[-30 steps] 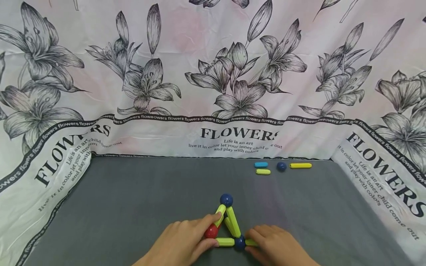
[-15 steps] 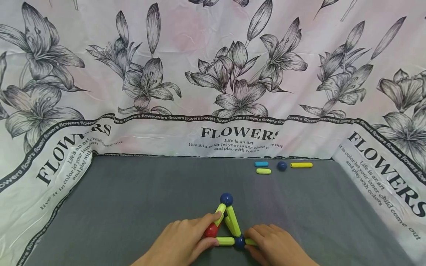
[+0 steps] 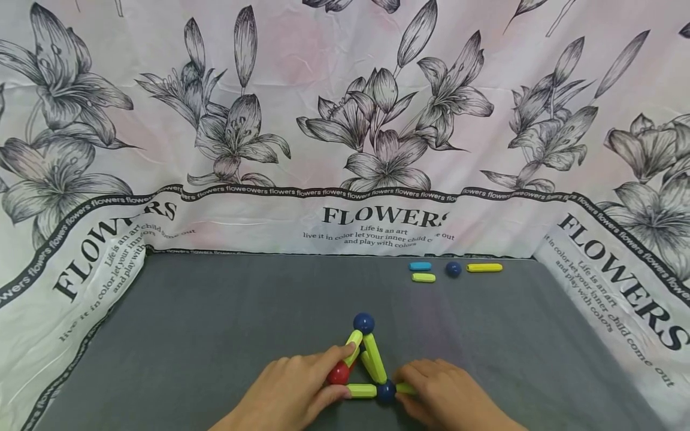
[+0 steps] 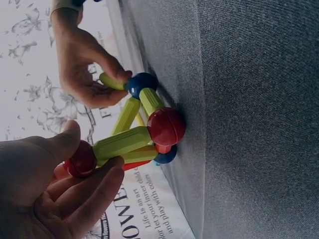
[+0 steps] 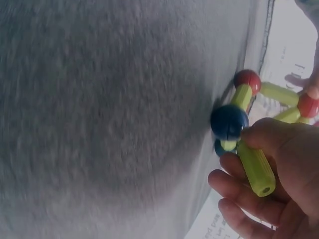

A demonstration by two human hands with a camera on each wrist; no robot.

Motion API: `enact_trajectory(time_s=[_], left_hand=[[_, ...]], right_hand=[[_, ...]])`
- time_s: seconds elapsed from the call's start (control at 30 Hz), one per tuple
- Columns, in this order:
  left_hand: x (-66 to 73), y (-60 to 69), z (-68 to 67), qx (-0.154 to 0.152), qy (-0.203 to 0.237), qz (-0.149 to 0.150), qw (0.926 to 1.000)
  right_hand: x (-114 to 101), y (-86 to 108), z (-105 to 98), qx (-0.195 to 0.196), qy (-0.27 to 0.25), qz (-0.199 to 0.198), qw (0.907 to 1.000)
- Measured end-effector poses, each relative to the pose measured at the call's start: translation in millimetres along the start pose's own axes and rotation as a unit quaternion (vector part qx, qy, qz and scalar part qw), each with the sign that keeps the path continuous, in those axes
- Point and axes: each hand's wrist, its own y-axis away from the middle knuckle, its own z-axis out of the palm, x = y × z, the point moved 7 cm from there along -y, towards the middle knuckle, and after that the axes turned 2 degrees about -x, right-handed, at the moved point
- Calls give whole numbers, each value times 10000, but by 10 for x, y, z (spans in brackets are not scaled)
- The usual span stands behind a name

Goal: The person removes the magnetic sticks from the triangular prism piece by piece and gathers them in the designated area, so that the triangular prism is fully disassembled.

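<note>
A frame of yellow-green rods and balls stands on the grey cloth, with a blue ball (image 3: 363,323) at its far corner. My left hand (image 3: 293,386) grips it from the left, thumb and fingers around a raised red ball (image 4: 80,159). Another red ball (image 4: 167,127) sits low at the near corner, linked by a ribbed rod (image 4: 122,142). My right hand (image 3: 444,392) pinches a yellow-green rod (image 5: 256,169) between thumb and fingers. That rod's inner end meets a blue ball (image 5: 229,122) at the frame's right corner. A red piece inside is mostly hidden.
Towards the back right of the grey cloth (image 3: 242,311) lie a blue rod (image 3: 420,266), a short yellow-green rod (image 3: 423,278), a loose blue ball (image 3: 453,269) and a longer yellow rod (image 3: 484,267). Flower-printed fabric (image 3: 259,221) rises behind and along both sides.
</note>
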Motion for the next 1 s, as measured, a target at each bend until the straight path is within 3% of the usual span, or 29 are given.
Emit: enact_trajectory(time_s=[0.17,0.47,0.8,1.0], left_hand=[[-8,3,6,15,2,-9,10000],[2,12,-2,56,17,4,10000],[-12,-6,21,-107,51,-152,9998],[8,-6,24,-58,8,-89,9999]], right_hand=[[50,7,-179,832,326,-181,9958],[408,-154,-476,1618,1028,-119,9814],[956,-389,-495,1168,815,676,9875],[1195,-505,-412,1189,1012,737,9850]])
